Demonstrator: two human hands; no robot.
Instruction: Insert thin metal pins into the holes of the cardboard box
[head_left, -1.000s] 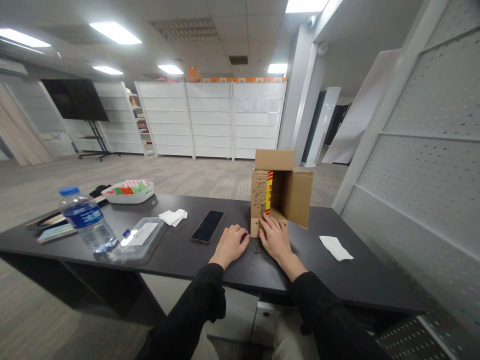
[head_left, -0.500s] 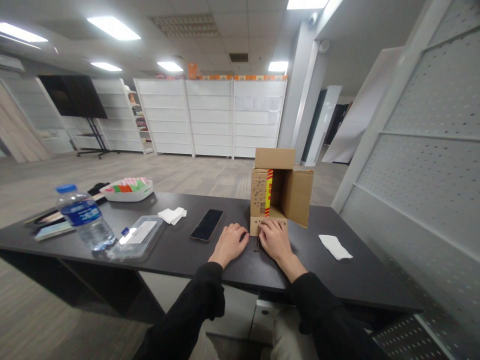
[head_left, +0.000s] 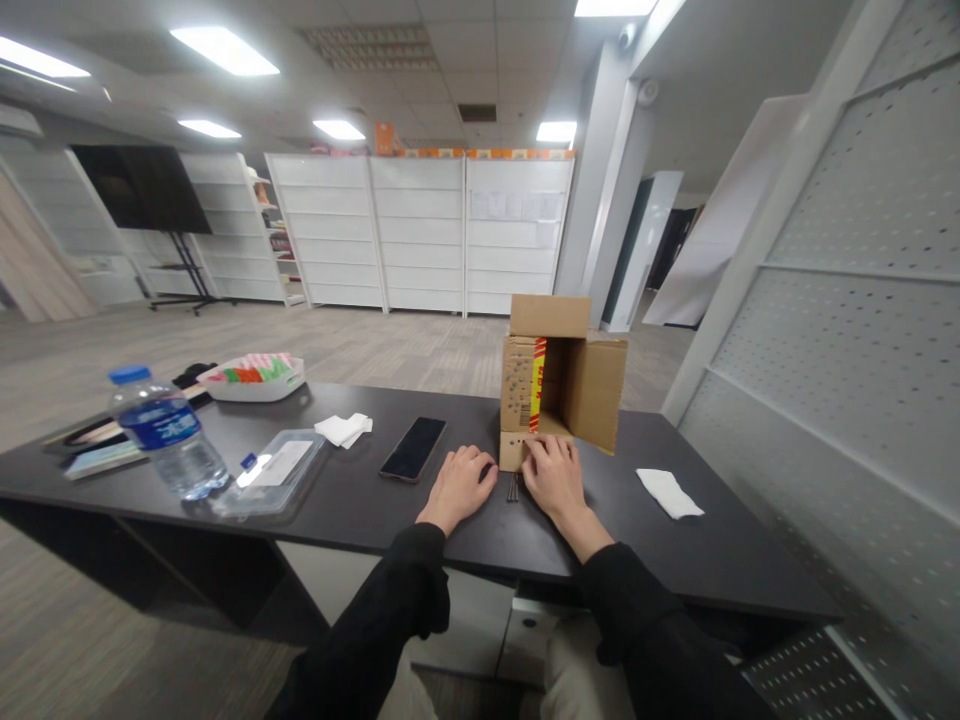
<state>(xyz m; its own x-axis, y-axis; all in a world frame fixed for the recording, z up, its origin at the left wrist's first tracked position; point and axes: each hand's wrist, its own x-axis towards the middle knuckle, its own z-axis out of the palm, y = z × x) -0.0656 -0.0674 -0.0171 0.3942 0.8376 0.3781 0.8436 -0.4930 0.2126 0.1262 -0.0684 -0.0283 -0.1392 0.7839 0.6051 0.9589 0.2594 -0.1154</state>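
Note:
An opened cardboard box [head_left: 519,385] stands on the dark table, one flap raised at the top and another swung out to the right. Yellow-and-red tape runs down its front, and small dark dots or holes mark its left panel and lower flap. My right hand [head_left: 555,480] is at that lower flap, fingers bent and close together; whatever they pinch is hidden. Several thin dark screws or nails [head_left: 513,488] lie on the table between my hands. My left hand [head_left: 459,488] rests on the tabletop left of them, fingers loosely curved, holding nothing visible.
A phone [head_left: 413,449] lies left of my left hand. Farther left are a crumpled tissue [head_left: 343,430], a clear plastic case [head_left: 281,480], a water bottle [head_left: 169,440] and a white tray [head_left: 255,390] of colourful packets. Another tissue [head_left: 669,493] lies at the right.
My right hand has shifted slightly right along the box's lower flap, uncovering a bit more of its marked edge. My left hand and the box stay in place.

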